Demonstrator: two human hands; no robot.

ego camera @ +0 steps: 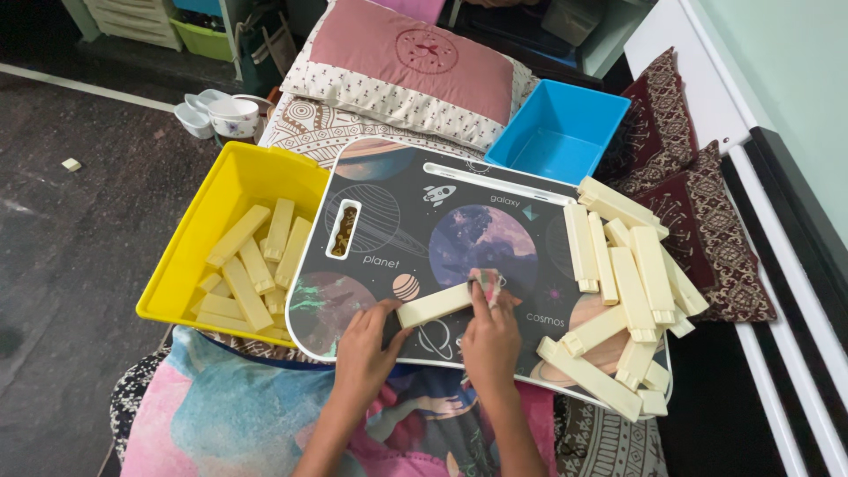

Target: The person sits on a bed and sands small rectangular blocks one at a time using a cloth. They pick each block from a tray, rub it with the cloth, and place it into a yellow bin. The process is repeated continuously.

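Cream block: lies on the space-print lap table, near its front edge, left hand clamped on its near end.
Right hand: grip closed on a small crumpled cloth, pressed against the block's far end.
Slip risk: the block is held at one end only, so I judge a hard push from the cloth could twist it loose.
Pile of cream blocks: heaped at the table's right edge, some overhanging; a nudge may tip them off.
Yellow bin: holds more blocks, just beside the table on the left.
Blue bin: behind the table.
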